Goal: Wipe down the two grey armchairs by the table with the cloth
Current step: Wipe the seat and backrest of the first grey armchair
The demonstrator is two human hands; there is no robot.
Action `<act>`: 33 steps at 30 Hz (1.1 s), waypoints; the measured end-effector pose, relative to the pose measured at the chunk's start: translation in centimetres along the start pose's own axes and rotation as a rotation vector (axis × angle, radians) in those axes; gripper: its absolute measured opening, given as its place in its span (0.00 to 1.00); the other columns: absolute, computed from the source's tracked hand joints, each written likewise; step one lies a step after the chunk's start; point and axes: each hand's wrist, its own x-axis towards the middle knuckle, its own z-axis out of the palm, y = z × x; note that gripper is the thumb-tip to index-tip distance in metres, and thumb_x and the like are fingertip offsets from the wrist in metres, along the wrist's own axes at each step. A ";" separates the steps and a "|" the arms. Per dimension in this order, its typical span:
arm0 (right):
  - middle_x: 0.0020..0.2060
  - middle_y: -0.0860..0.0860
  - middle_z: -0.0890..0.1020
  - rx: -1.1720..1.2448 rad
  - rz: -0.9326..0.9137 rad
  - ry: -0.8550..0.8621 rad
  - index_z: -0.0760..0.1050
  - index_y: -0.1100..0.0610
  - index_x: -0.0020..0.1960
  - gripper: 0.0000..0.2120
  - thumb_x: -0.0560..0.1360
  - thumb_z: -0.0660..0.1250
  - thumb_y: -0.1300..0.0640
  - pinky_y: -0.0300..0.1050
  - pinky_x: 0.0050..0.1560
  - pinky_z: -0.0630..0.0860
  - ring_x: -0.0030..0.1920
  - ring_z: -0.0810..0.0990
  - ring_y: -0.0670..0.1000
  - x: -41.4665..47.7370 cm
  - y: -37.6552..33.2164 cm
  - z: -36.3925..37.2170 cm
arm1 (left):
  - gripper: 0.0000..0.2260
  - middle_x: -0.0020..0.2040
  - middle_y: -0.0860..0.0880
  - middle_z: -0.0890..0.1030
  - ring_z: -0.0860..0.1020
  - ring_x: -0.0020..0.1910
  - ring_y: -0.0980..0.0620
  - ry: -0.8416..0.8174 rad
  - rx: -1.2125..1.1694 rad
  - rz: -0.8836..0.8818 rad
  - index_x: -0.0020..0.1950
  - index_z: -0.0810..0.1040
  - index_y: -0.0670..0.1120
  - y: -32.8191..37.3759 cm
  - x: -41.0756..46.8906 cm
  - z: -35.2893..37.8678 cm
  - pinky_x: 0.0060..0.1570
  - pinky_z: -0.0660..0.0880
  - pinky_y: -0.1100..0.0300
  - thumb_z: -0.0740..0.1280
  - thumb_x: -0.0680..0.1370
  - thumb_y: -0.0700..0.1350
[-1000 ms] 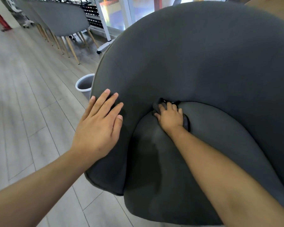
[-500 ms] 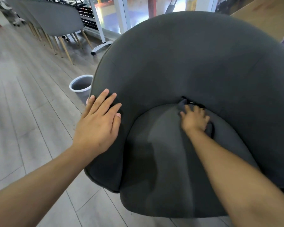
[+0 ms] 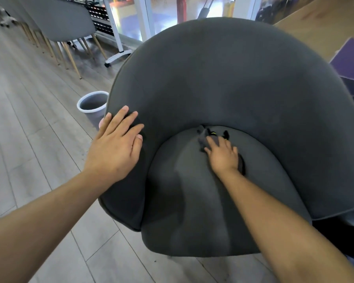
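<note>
A dark grey armchair [image 3: 233,82] with a curved back fills the middle of the view. My left hand [image 3: 116,145] lies flat with straight fingers on its left arm. My right hand [image 3: 223,155] presses a dark grey cloth [image 3: 204,139] onto the seat cushion, near the seam where seat meets backrest. The cloth is mostly hidden under the hand; dark edges show ahead of the fingers and at the right of the wrist. A second armchair is not in view.
A small grey bin [image 3: 93,107] stands on the wooden floor just left of the chair. Grey chairs with wooden legs [image 3: 63,23] line the far left. A wooden table [image 3: 325,23] and a purple box [image 3: 349,60] are at the right.
My right hand slid the cloth along the back of the seat from left to right. The view pulled back a little. My left hand stayed on the chair's arm.
</note>
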 end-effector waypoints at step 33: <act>0.72 0.59 0.66 0.001 0.310 0.039 0.58 0.46 0.78 0.25 0.82 0.55 0.44 0.57 0.63 0.64 0.68 0.66 0.61 -9.3 11.3 -4.2 | 0.24 0.79 0.48 0.66 0.52 0.82 0.49 0.028 -0.008 0.027 0.72 0.76 0.47 0.3 -0.6 0.1 0.81 0.46 0.47 0.49 0.84 0.54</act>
